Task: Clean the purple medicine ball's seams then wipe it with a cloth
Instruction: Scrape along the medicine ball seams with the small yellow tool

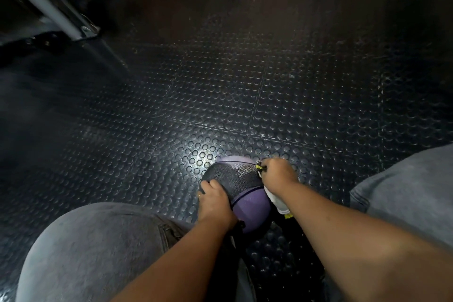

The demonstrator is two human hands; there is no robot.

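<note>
The purple medicine ball [250,206], with a dark textured band across its top, sits on the floor between my knees. My left hand [213,200] rests on its left side with fingers curved over the dark band. My right hand [278,173] grips a small brush [259,168] with yellow and black bristles, its tip on the seam at the ball's upper right. A white cloth [277,201] with a yellow edge hangs under my right wrist, against the ball's right side.
Black rubber floor tiles [245,93] with raised round studs stretch ahead. A grey metal frame leg [49,4] slants down at the upper left. My knees in grey jeans [93,247] flank the ball on both sides.
</note>
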